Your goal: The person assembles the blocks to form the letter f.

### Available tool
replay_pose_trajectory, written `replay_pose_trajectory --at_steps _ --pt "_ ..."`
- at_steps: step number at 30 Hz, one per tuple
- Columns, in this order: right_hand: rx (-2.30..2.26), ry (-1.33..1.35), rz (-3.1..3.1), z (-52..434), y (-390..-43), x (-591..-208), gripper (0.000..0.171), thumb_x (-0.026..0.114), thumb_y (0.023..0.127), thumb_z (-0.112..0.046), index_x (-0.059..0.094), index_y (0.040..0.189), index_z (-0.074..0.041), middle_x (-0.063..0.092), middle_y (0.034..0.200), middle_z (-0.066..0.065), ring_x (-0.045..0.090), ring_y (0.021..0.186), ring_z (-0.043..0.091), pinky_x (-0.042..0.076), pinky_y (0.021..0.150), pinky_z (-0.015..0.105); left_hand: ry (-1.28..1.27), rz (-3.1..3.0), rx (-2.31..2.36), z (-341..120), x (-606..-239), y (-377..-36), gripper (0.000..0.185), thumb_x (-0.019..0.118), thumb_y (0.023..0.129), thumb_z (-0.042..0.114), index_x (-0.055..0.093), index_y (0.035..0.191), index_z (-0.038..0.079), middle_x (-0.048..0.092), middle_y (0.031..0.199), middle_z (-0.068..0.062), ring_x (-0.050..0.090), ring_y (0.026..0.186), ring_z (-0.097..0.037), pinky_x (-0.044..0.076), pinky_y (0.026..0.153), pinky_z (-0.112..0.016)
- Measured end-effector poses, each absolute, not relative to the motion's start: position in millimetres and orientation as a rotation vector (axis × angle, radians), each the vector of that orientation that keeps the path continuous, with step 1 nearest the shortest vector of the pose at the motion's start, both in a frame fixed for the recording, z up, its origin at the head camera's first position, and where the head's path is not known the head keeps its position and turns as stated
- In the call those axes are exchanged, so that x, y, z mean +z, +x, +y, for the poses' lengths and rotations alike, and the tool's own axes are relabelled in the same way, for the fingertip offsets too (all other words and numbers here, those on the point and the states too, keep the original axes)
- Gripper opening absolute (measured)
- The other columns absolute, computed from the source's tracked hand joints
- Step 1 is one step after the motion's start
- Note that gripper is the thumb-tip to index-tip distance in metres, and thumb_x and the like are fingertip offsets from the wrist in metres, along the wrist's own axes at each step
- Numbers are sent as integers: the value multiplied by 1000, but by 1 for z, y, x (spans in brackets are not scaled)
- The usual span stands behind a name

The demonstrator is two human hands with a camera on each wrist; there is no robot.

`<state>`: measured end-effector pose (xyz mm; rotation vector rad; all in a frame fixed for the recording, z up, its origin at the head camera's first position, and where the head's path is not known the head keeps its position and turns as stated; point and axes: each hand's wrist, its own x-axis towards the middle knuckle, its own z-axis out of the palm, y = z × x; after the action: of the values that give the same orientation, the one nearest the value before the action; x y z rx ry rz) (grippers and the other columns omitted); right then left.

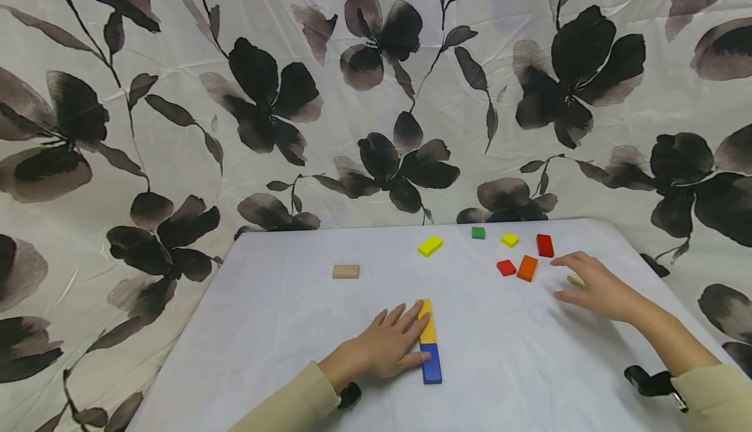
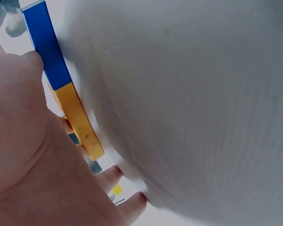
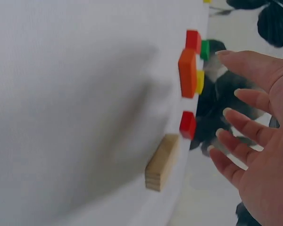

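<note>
White table (image 1: pixel 264 347): left hand (image 1: pixel 392 348), spread, touches an amber block (image 1: pixel 431 334) and a blue block (image 1: pixel 431 372), which lie end to end, twelve to six. From that hand: wooden block (image 1: pixel 345 271), eleven o'clock; green block (image 1: pixel 478 233), one; orange block (image 1: pixel 527 268), two; right hand (image 1: pixel 596 288), between two and three.

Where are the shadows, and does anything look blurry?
Head view: a soft shadow lies below the right fingers; right wrist view: broad, soft-edged shadows cross the white tabletop, and the flowered backdrop looks soft; left wrist view: the blue block shows clear edges beside grey fabric.
</note>
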<state>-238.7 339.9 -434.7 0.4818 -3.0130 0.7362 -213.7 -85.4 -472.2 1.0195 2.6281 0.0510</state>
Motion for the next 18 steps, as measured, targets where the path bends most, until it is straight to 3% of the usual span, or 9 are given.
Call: replay_pose_trajectory --at_steps 3,11,18 --pt "763 432 -3015 353 -241 -436 63 81 87 -20 53 137 7 48 135 34 44 122 52 38 99 75 1026 2632 43 -86 -472 -214 78 29 104 68 14 166 24 5 173 -2 15 157 -33 22 121 -59" --pt "754 295 -3052 385 -243 -445 75 82 86 -23 44 141 12 39 135 42 45 116 55 40 93 75 1016 2633 55 -85 -473 -214 77 29 104 68 14 166 25 4 173 -1 14 157 -32 22 122 -59" --pt "801 254 -3072 400 -243 -457 83 83 85 -25 38 141 17 46 126 42 53 108 53 49 85 65 1022 2648 24 -85 -476 -214 78 27 103 69 13 166 25 5 173 -2 15 157 -32 22 121 -59"
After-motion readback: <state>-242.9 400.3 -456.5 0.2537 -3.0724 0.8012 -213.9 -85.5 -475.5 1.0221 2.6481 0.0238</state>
